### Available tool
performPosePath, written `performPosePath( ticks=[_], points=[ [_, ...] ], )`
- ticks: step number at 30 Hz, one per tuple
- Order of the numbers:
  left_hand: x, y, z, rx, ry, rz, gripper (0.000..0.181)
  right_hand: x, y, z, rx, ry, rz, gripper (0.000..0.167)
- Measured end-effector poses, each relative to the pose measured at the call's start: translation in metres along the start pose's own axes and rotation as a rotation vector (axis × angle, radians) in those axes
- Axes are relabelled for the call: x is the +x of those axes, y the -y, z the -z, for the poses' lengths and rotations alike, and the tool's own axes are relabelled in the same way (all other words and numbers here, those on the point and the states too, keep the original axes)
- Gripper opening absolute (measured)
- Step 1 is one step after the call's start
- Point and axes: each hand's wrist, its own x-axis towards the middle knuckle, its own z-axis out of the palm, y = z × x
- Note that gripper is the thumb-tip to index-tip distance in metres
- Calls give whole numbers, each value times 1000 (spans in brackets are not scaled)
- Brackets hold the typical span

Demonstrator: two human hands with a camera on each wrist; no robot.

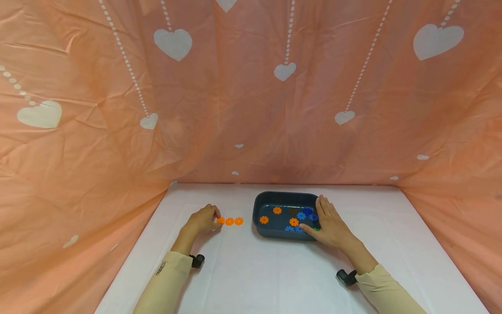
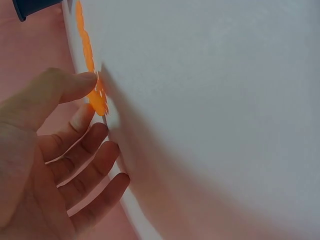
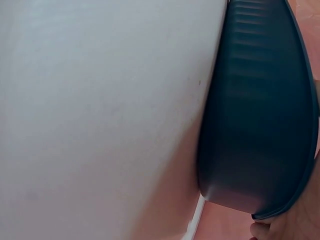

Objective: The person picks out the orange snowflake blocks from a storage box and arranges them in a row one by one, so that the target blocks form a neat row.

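My left hand (image 1: 204, 219) pinches an orange flower-shaped plastic disc (image 1: 220, 220) between thumb and index finger at the left end of a short row. Two more orange discs (image 1: 234, 221) continue that row to the right, flat on the table; whether they interlock I cannot tell. In the left wrist view the row appears edge-on as an orange strip (image 2: 86, 42). My right hand (image 1: 333, 226) rests on the right end of a dark blue tray (image 1: 270, 233), fingers extended along its rim and thumb over the front edge. It covers part of the discs inside.
Inside the tray lie loose orange discs (image 1: 277, 210), several blue discs (image 1: 301, 216), a brown disc (image 1: 293, 211) and a partly hidden green disc (image 1: 316, 229). A white cloth covers the table (image 1: 251, 270). Behind it hangs an orange curtain (image 1: 251, 109) with white hearts.
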Motion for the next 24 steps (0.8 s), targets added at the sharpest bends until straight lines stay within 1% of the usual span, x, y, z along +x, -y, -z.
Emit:
performPosePath(
  ticks=[11,17,20,24],
  points=[
    [2,-1,1,15,3,10,26,2,1,0,10,2,-2,117],
    [1,-2,1,5,11,17,27,0,1,0,6,0,0,117],
    [0,-4,1,-4,1,24,27,0,1,-1,9,-5,3,117],
    [0,-7,2,-1,-27,14,25,0,0,-1,6,-6,2,117]
  ],
)
